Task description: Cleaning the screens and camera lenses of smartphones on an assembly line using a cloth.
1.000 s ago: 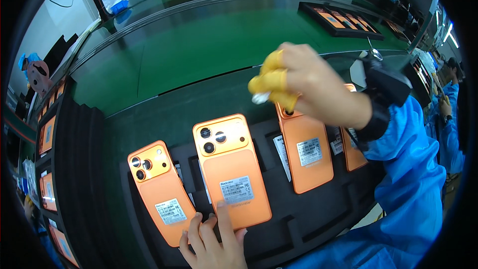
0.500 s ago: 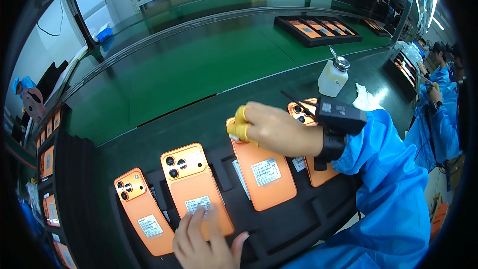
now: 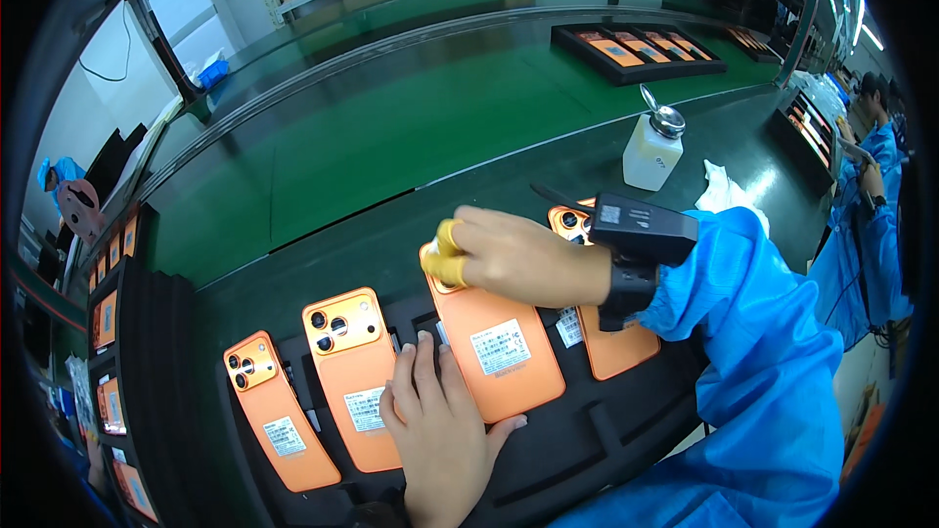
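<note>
Orange phones lie back up in a black foam tray [image 3: 626, 420]. Yellow finger cots cover fingertips of my right hand [image 3: 489, 254], which are pinched over the camera area of the third phone from the left [image 3: 499, 357]. A bit of white material shows between them, mostly hidden. My left hand [image 3: 440, 440] is open, its fingers extended along that phone's left edge and the thumb by its lower edge. It partly covers the second phone [image 3: 342, 362]. Farther left is another phone [image 3: 284, 430]; the rightmost phone [image 3: 626, 347] lies partly under my right wrist.
A white pump bottle [image 3: 652, 152] stands beyond my right arm, near a crumpled white cloth [image 3: 722, 188]. Another phone tray [image 3: 636, 54] sits on the green surface. Stacked black trays [image 3: 161, 352] rise at the left. A co-worker in blue [image 3: 866, 205] is at the right.
My left hand has moved right, off the second phone's label to the third phone's edge. My right hand stays at the third phone's camera area. The view has shifted slightly.
</note>
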Demonstrator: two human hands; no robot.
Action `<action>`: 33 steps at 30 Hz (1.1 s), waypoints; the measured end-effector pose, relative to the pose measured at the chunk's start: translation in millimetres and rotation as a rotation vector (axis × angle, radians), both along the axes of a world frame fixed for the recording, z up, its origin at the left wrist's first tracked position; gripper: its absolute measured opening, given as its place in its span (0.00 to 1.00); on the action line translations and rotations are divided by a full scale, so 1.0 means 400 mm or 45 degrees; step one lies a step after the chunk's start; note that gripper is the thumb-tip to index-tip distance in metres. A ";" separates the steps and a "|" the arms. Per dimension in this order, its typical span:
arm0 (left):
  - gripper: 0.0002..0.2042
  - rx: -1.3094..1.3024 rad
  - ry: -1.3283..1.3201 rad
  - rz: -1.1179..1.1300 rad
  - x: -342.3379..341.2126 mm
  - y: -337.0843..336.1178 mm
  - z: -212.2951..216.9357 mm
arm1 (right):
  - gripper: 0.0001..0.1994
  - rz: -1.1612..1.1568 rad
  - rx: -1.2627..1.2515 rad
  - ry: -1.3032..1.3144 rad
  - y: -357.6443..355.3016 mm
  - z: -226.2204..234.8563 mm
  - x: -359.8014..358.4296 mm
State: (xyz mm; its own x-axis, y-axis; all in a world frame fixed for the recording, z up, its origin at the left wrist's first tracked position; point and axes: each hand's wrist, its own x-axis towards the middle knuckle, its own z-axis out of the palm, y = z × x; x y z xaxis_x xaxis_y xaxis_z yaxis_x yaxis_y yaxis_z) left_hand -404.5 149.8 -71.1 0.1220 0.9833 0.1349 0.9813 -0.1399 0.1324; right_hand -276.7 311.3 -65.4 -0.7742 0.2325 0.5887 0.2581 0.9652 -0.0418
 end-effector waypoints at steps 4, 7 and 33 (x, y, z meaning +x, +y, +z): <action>0.39 0.168 -0.041 0.013 0.004 -0.014 -0.013 | 0.14 0.231 0.063 -0.132 0.002 0.014 0.028; 0.39 0.129 -0.081 0.008 0.008 -0.015 -0.004 | 0.12 -0.114 -0.237 -0.036 0.042 0.032 0.018; 0.38 0.120 -0.140 -0.029 0.009 -0.007 0.000 | 0.09 0.019 -0.116 0.024 0.028 -0.012 0.004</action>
State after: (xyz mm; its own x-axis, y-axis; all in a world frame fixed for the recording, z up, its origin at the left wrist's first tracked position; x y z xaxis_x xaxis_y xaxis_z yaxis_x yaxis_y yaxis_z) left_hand -401.0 147.1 -71.0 0.1237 0.9628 0.2403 0.9580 -0.1790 0.2241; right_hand -275.1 322.4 -70.4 -0.7671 0.2740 0.5801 0.2418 0.9610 -0.1342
